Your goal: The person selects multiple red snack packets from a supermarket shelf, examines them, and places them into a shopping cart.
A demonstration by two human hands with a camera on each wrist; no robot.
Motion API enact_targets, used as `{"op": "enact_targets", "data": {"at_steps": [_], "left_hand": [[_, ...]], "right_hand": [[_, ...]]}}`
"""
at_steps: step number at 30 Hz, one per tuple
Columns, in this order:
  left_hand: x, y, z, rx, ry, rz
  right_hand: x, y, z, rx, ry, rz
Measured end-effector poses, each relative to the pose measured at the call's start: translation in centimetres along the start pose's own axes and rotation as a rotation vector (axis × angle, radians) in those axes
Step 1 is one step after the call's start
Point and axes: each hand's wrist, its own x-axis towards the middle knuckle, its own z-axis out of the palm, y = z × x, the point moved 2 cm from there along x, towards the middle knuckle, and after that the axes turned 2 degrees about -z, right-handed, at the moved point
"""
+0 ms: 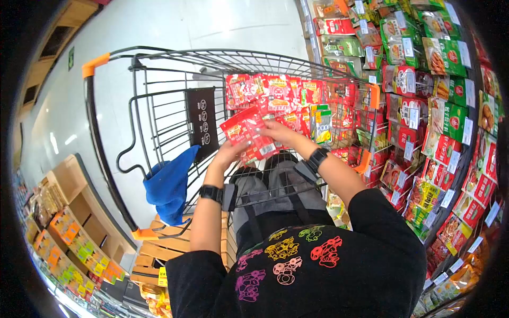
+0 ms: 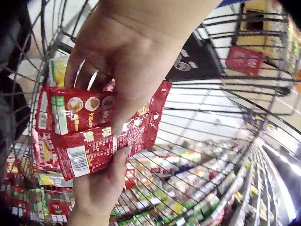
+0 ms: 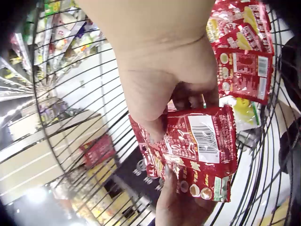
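Note:
Above the shopping cart, both hands hold a red printed food packet (image 1: 249, 132) with gold lettering and small pictures of dishes. My left hand (image 1: 231, 153) grips its near left side, thumb on the face and fingers behind. From the right, my right hand (image 1: 283, 133) pinches it, the thumb lying close to the left thumb. In the right wrist view a white barcode label (image 3: 204, 140) shows on the packet (image 3: 183, 150), and the surface looks creased across the middle.
Red packets (image 1: 275, 87) line the far side of the wire cart (image 1: 159, 87), with a yellow-green packet (image 1: 321, 126) among them. A blue cloth (image 1: 170, 188) hangs by the cart handle (image 1: 95, 138). Hanging food packs (image 1: 408, 106) fill the rack at right; wooden shelving (image 1: 79, 196) stands at left.

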Motion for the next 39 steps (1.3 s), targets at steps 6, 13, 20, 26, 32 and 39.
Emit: {"op": "enact_targets", "data": {"at_steps": [6,13,20,26,32,39], "left_hand": [[-12.1,5.1,7.1,0.112,-0.051,0.428],[-23.8,3.9,13.8,0.284,-0.201,0.657],[-25.7,-7.7,15.4,0.057,-0.491,0.713],[-25.9,-18.7,20.5,0.262,-0.803,0.374],[-24.2,-27.4,26.5,-0.197,-1.221,0.005],[-27.4,-35.1,34.8,-0.005,-1.324,-0.479]], "right_hand": [[-10.9,-10.6,6.1,-0.066,0.047,-0.223],[-24.8,-14.1,13.5,-0.030,0.025,-0.529],[-32.7,-5.2,17.2,0.341,-0.082,-0.800],[-40.6,0.4,22.7,0.278,0.080,-0.637],[-49.1,5.1,23.8,0.292,0.016,-0.853],[-62.2,11.2,25.9,0.339,0.289,-1.088]]}}
